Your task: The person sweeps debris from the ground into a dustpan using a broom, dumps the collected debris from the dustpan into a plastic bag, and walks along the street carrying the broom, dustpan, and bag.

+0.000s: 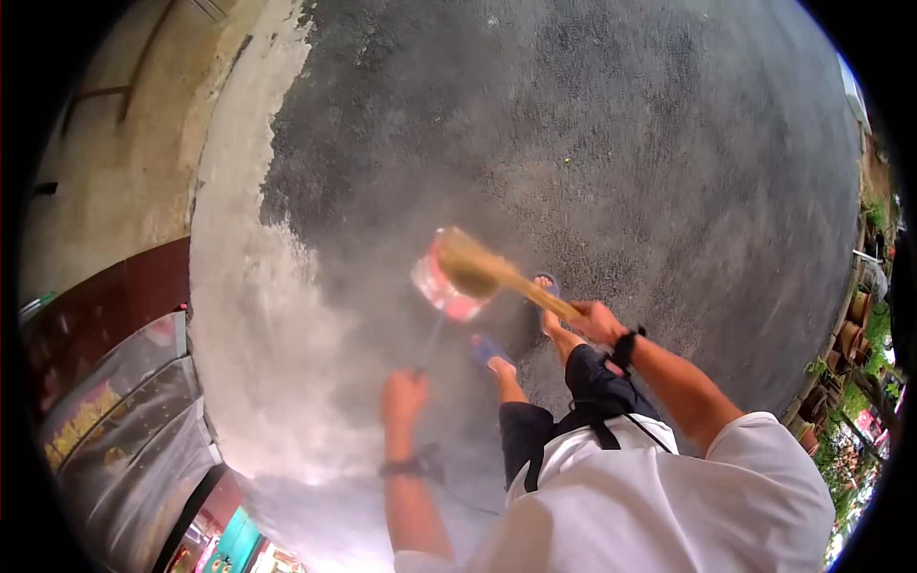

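A wooden tool is gripped by the right hand, a thin rod by the left hand, well apart; ahead, between them, a blurred pink-and-white object is overlapped by the tool.

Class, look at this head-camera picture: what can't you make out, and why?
In the head view:
- What the pink-and-white object is: blurred, and overlapped by the wooden tool.
- How the left hand grips the thin rod: blurred.
- What the pots at right hold: too small.
- The turquoise panel's lower end: cut off by the bottom edge.
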Action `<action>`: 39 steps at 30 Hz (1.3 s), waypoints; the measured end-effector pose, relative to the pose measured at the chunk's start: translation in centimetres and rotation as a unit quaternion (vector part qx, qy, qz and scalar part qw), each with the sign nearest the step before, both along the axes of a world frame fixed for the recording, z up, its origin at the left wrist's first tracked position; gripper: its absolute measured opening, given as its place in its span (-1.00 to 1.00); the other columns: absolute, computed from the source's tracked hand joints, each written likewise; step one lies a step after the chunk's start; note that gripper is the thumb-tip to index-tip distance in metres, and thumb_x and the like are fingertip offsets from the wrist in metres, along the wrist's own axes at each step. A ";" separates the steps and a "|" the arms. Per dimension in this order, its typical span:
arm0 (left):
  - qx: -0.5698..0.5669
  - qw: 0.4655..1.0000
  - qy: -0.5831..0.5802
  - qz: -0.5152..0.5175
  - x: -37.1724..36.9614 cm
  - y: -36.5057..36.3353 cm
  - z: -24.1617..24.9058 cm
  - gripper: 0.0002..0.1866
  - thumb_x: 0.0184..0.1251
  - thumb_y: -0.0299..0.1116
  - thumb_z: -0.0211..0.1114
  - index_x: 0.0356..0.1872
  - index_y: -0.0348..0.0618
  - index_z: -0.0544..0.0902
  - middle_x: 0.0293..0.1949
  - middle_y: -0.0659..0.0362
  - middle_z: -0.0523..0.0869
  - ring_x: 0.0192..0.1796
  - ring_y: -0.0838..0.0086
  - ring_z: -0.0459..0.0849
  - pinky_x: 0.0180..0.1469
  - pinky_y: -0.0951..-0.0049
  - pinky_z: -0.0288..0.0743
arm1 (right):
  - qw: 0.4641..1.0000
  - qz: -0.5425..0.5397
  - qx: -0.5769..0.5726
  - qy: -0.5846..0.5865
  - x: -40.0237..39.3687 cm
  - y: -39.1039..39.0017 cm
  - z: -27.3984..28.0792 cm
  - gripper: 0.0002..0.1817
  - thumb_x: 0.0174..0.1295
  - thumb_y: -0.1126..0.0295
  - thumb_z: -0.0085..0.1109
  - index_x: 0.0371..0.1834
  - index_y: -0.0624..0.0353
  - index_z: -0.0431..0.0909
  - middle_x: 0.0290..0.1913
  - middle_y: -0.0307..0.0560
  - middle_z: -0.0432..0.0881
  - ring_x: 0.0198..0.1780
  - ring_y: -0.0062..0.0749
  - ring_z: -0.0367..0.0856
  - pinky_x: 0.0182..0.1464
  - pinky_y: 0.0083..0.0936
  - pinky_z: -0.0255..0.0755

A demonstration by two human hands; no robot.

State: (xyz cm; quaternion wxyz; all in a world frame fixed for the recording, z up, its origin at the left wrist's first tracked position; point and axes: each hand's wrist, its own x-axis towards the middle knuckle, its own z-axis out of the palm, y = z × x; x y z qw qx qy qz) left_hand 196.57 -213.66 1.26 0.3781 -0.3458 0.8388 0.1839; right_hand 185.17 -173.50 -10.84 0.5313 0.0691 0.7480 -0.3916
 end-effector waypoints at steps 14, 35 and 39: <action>0.016 0.999 0.022 -0.019 0.2 -0.1 -0.2 -0.69 0.18 -0.20 0.27 -0.46 -0.31 0.65 -0.52 -0.12 0.64 -0.42 0.00 0.67 -0.34 0.13 0.47 | 0.963 -0.124 0.168 0.171 -16.9 15.1 -9.2 -0.61 0.20 0.20 0.22 0.01 0.19 0.66 -0.47 -0.07 0.67 -0.40 -0.37 0.64 -0.29 -0.32 0.49; -0.008 0.998 0.037 -0.043 2.5 -0.9 -1.8 -0.66 0.20 -0.11 0.26 -0.39 -0.25 0.70 -0.44 -0.17 0.68 -0.30 -0.10 0.69 -0.24 0.07 0.54 | 0.995 -0.096 0.030 0.025 1.7 5.4 4.7 -0.53 0.30 0.29 0.17 0.27 0.21 0.52 -0.33 -0.20 0.64 -0.38 -0.56 0.57 -0.31 -0.52 0.47; -0.023 0.985 0.152 -0.073 6.4 -1.6 -3.9 -0.64 0.19 -0.08 0.27 -0.34 -0.22 0.74 -0.39 -0.19 0.70 -0.24 -0.13 0.70 -0.17 0.04 0.57 | 0.990 -0.123 0.043 0.061 2.2 8.7 6.0 -0.60 0.30 0.24 0.17 0.16 0.14 0.58 -0.50 -0.25 0.55 -0.55 -0.56 0.49 -0.49 -0.47 0.40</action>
